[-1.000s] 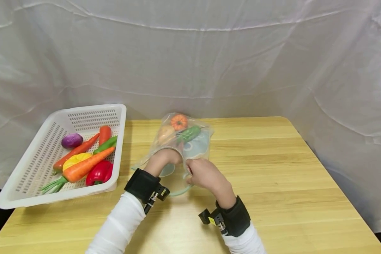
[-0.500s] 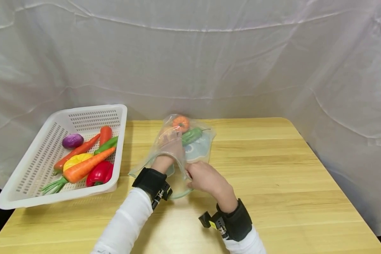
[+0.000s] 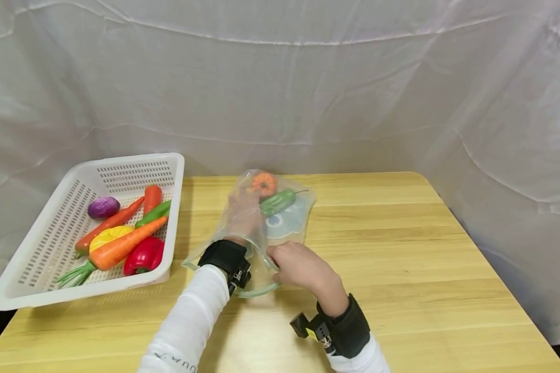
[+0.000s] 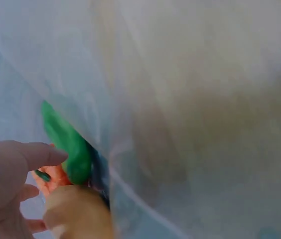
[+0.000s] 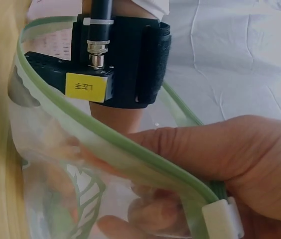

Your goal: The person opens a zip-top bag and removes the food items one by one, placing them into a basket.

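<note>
A clear zip bag [image 3: 287,225] with a green rim [image 5: 105,137] lies at the middle of the wooden table [image 3: 401,248]. My left hand [image 3: 244,211] is deep inside it, up to the black wrist strap [image 3: 224,257]. Its thumb and fingers [image 4: 18,164] are loose beside a green pepper [image 4: 66,144], an orange pumpkin [image 4: 51,180] and a tan potato [image 4: 78,214], and grip none of them. My right hand [image 3: 295,264] pinches the bag's rim near the white slider [image 5: 222,220], thumb on top, holding the mouth up. Pumpkin [image 3: 264,183] and pepper [image 3: 277,201] lie at the bag's far end.
A white slotted basket [image 3: 135,168] sits at the table's left edge with carrots [image 3: 121,247], a red pepper [image 3: 142,256], a purple onion [image 3: 103,207] and other toy vegetables. A white cloth hangs behind. Bare tabletop lies to the right.
My left hand has pushed deeper into the bag, from its mouth up to the wrist strap, carrying the potato toward the pumpkin. The right hand kept hold of the rim and drew slightly nearer.
</note>
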{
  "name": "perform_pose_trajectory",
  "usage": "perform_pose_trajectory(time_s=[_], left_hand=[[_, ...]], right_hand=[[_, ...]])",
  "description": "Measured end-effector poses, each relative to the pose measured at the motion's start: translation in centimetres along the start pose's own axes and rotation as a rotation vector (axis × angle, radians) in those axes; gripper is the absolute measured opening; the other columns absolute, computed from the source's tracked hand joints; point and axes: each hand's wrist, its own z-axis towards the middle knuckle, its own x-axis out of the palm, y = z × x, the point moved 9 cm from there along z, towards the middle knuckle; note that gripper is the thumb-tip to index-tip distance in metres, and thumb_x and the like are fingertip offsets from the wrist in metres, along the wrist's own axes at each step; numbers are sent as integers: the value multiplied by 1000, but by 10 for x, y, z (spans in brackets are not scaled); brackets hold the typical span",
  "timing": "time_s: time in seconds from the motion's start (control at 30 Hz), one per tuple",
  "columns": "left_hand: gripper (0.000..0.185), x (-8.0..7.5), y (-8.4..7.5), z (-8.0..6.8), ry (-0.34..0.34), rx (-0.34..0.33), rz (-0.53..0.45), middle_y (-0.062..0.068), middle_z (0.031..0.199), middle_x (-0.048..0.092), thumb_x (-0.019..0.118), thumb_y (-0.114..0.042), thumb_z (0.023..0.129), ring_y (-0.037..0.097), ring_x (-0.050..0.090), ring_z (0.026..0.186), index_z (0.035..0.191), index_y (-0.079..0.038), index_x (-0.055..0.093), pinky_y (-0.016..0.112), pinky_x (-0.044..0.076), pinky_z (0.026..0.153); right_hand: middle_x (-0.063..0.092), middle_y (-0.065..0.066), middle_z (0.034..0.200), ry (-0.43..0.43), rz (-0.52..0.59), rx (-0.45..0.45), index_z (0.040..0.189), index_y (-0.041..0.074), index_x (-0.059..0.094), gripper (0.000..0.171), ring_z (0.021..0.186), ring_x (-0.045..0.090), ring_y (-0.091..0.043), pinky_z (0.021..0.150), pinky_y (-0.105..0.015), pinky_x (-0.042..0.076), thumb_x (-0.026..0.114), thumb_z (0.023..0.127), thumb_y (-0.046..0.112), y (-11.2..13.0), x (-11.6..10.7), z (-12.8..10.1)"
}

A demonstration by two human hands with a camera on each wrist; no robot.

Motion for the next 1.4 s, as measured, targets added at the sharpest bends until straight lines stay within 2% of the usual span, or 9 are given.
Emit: perform_pose_trajectory(time_s=[0.07,0.27,0.37,0.5,0.63,0.93,1.1,1.27,1.4], left_hand=[[52,2,4,0,-8,-21,2,24,126,49,63,-7,73,45,47,116,124,-7,55,57,37,99],[49,9,8,-4,-54,-35,63,24,119,44,60,-12,76,47,54,89,123,-2,51,51,50,67],[44,1,2,-10,-50,-21,90,26,118,44,57,-9,79,45,55,88,122,-3,48,51,50,69],[57,4,-2,-18,58,-9,141,27,115,48,61,-11,76,42,56,90,129,-8,39,51,48,78],[69,10,-8,-26,183,-3,211,26,105,51,68,-12,67,41,56,88,131,-8,41,50,48,80],[24,15,-27,-30,212,60,282,19,99,52,56,-13,83,25,59,71,106,-5,60,36,51,53],[21,16,-31,-34,264,37,334,17,101,58,49,-18,92,26,58,86,107,-11,62,37,53,58],[24,15,-35,-42,316,60,378,17,103,62,53,-22,90,30,60,95,109,-8,60,37,54,67],[40,15,-31,-44,406,37,301,22,112,58,59,-30,86,33,55,103,117,-5,55,39,52,76]], right_hand=[[39,6,62,0,-3,-8,71,11,50,24,57,39,-13,52,-24,31,74,70,8,1,0,0],[41,5,62,-21,3,-25,71,10,50,20,57,39,-13,52,-23,32,70,72,5,3,-1,0],[42,5,62,-37,0,-35,71,10,52,17,57,40,-13,52,-23,32,66,73,1,4,-2,1],[42,4,63,-50,6,-38,71,10,52,17,57,40,-13,52,-23,34,62,71,-4,5,-2,2],[42,4,63,-59,15,-28,71,11,52,20,59,41,-13,53,-24,36,62,70,-6,3,-3,2],[38,4,61,-96,55,-28,71,9,52,20,58,39,-12,52,-22,33,60,68,-9,-4,-9,1],[38,4,61,-97,87,-15,70,9,52,19,57,37,-11,51,-21,31,58,69,-9,-9,-10,0],[36,3,61,-99,102,25,69,8,49,19,56,36,-11,51,-21,29,58,71,-9,-13,-11,0],[40,2,61,-112,101,48,71,6,52,17,57,38,-13,52,-23,32,59,72,-9,-15,-11,1]])
